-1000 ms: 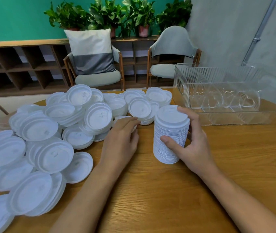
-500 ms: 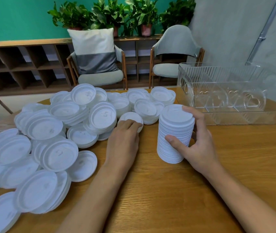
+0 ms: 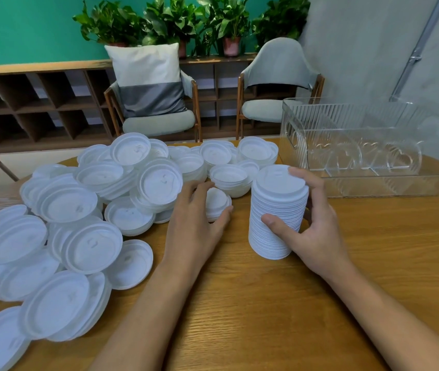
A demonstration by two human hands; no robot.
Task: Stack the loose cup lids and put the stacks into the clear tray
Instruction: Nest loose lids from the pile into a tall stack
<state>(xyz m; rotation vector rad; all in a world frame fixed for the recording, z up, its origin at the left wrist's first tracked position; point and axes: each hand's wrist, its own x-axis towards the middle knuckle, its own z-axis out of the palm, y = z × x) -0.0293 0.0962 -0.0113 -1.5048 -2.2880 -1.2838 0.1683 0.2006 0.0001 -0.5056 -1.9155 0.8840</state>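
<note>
A tall stack of white cup lids (image 3: 277,210) stands on the wooden table, and my right hand (image 3: 309,226) grips it with the thumb in front and fingers over the top rim. Just left of it, my left hand (image 3: 194,223) curls around a small lid (image 3: 216,202) at the edge of the pile, thumb and fingers on its rim. Loose white lids (image 3: 79,215) lie heaped across the left half of the table. The clear tray (image 3: 368,159) sits at the back right, behind the stack, with no lids visible in it.
The wooden table (image 3: 320,303) has bare surface in front and to the right of my hands. Beyond the table stand two chairs (image 3: 156,108), a low wooden shelf and potted plants. A grey wall rises behind the tray.
My left hand has closed its fingers and thumb around the small lid at the pile's edge. My right hand keeps its hold on the tall stack.
</note>
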